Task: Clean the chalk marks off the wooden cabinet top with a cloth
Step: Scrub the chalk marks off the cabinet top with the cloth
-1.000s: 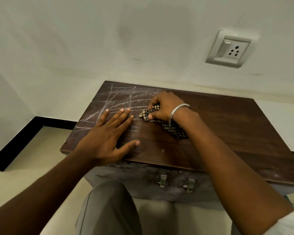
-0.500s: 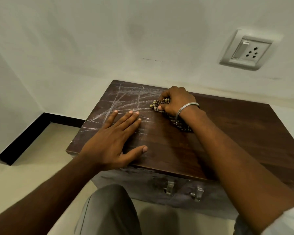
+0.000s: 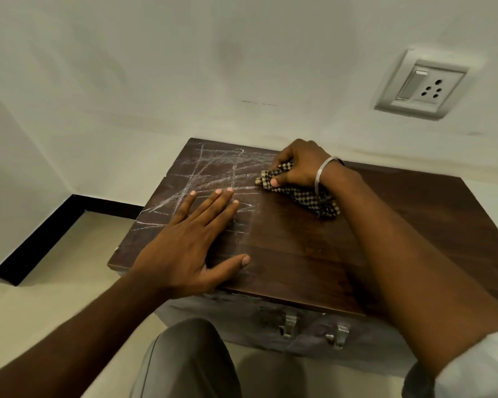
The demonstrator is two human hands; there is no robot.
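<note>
The dark wooden cabinet top (image 3: pixel 385 225) fills the middle of the view, set against the wall. White chalk marks (image 3: pixel 213 170) criss-cross its left part. My right hand (image 3: pixel 296 165), a metal bangle on the wrist, grips a bunched black-and-tan checkered cloth (image 3: pixel 308 196) and presses it on the wood near the back edge, at the right border of the chalk. My left hand (image 3: pixel 190 242) lies flat on the front left of the top, fingers straight and spread over some chalk lines.
A wall socket with a switch (image 3: pixel 423 84) sits high on the right. Two metal handles (image 3: pixel 289 326) hang on the cabinet front. My knee in grey trousers (image 3: pixel 184 360) is just below. A black skirting (image 3: pixel 41 239) runs along the floor at left.
My right hand has slid the cloth away from me toward the back edge of the top. My left hand has stayed flat in the same place.
</note>
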